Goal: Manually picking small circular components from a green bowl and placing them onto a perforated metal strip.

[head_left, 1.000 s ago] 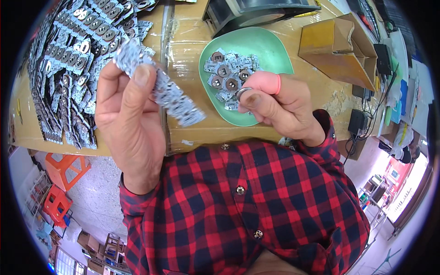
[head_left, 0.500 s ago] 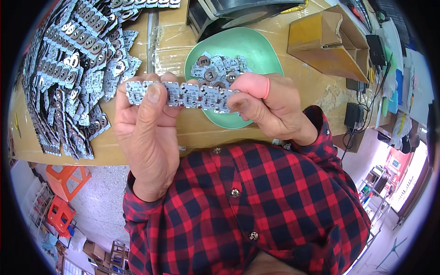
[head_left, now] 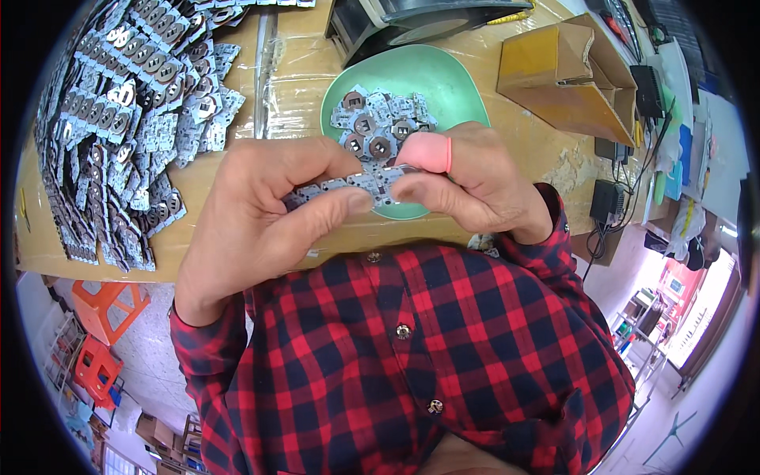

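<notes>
Between my two hands is a strip of joined small white circuit boards (head_left: 360, 184), held level above the near edge of a green bowl. My left hand (head_left: 273, 206) is closed round most of the strip, with its thumb pressed along the face close to the middle. At the strip's right end, my right hand (head_left: 467, 182) pinches a board between thumb and forefinger; a pink finger cot (head_left: 426, 152) covers that forefinger. Behind the strip, the green bowl (head_left: 455, 79) holds several loose boards (head_left: 380, 123) with round brown parts on them.
A large heap of similar board strips (head_left: 134, 103) covers the table's left side. Toward the back right stands an open cardboard box (head_left: 554, 79), with black power adapters (head_left: 608, 198) and cables beyond it. A black device (head_left: 419, 20) stands behind the bowl. Orange stools (head_left: 107, 309) are on the floor.
My left hand has slid right along the strip and turned inward, so its thumb now lies close to my right thumb. The right hand has stayed nearly in place, still pinching the end.
</notes>
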### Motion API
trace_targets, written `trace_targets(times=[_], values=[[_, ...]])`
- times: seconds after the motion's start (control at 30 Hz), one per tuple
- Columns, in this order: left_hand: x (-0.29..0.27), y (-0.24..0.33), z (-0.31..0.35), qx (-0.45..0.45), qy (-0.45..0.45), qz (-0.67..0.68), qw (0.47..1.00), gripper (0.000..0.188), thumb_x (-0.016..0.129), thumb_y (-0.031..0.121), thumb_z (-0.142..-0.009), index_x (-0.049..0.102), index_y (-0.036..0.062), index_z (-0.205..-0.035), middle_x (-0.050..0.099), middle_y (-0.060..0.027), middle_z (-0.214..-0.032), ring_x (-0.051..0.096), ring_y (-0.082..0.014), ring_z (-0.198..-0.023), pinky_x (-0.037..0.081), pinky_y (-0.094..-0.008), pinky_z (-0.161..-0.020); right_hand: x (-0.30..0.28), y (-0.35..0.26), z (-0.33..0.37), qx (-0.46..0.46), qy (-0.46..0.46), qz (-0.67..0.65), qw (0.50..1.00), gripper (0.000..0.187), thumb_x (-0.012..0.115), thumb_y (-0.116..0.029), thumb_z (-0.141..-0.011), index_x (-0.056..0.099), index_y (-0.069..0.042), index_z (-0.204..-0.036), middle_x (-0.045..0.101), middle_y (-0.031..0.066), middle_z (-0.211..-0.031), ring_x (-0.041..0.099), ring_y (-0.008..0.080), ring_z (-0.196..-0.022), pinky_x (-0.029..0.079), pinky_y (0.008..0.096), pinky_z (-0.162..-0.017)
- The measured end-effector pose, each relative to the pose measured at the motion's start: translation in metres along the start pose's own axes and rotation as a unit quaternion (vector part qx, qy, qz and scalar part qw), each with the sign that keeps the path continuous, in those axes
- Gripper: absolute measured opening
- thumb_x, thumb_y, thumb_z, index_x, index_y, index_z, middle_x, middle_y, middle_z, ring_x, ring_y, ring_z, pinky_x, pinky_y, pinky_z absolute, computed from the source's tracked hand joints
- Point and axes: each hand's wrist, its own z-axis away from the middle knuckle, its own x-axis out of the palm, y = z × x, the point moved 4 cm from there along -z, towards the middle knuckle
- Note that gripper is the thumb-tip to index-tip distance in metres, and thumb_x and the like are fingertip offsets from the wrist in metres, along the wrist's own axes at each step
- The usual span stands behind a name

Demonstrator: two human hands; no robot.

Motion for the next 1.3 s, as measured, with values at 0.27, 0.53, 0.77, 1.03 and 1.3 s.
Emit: trace_targets(times=[0.27, 0.53, 0.77, 1.03, 1.3], values=[[0.012, -0.006, 0.004, -0.065, -0.013, 0.286, 0.956, 0.016, 0.068, 0.004, -0.084, 0.067, -0.0051, -0.097, 0.067, -0.0047, -0.080, 0.058, -0.0071, -0.064, 0.045, -0.0221, -0.055, 0.010, 0.002, 0.008, 0.255, -0.031, -0.478, 0.840, 0.025, 0.051, -0.016, -0.099, 0.057, 0.000, -0.081, 0.048, -0.0011, -0.052, 0.039, 0.0041, -0.041, 0.028, 0.0225, -0.039], [0.012, 0.008, 0.001, 0.181, 0.171, -0.146, 0.957, 0.032, 0.067, -0.011, -0.072, 0.066, -0.0038, -0.103, 0.064, -0.0143, -0.076, 0.063, -0.0267, -0.065, 0.048, -0.0318, -0.057, 0.001, 0.004, 0.002, 0.206, 0.096, -0.237, 0.945, 0.024, 0.053, -0.017, -0.099, 0.058, -0.001, -0.082, 0.047, -0.0023, -0.054, 0.037, 0.0020, -0.043, 0.028, 0.0195, -0.040], [0.015, 0.007, 0.000, 0.232, 0.228, -0.234, 0.916, 0.032, 0.068, -0.012, -0.067, 0.065, -0.0048, -0.098, 0.064, -0.0153, -0.077, 0.064, -0.0278, -0.065, 0.050, -0.0334, -0.056, -0.002, 0.008, 0.004, 0.206, 0.091, -0.170, 0.959, 0.025, 0.053, -0.019, -0.100, 0.058, -0.003, -0.081, 0.048, -0.0041, -0.058, 0.039, 0.0004, -0.046, 0.028, 0.0181, -0.042], [0.019, 0.005, 0.001, 0.230, 0.244, -0.250, 0.908, 0.033, 0.068, -0.013, -0.066, 0.065, -0.0057, -0.098, 0.065, -0.0156, -0.078, 0.064, -0.0281, -0.064, 0.050, -0.0343, -0.056, -0.001, 0.011, 0.003, 0.193, 0.094, -0.160, 0.963, 0.024, 0.055, -0.016, -0.099, 0.058, -0.003, -0.079, 0.050, -0.0047, -0.060, 0.040, 0.0001, -0.046, 0.029, 0.0183, -0.042], [0.016, 0.009, 0.002, 0.238, 0.203, -0.259, 0.914, 0.029, 0.068, -0.010, -0.067, 0.065, -0.0050, -0.095, 0.065, -0.0147, -0.077, 0.065, -0.0285, -0.065, 0.051, -0.0337, -0.056, 0.000, 0.010, 0.002, 0.199, 0.096, -0.169, 0.961, 0.023, 0.056, -0.014, -0.098, 0.059, -0.003, -0.078, 0.048, -0.0050, -0.058, 0.039, 0.0004, -0.046, 0.029, 0.0187, -0.042]])
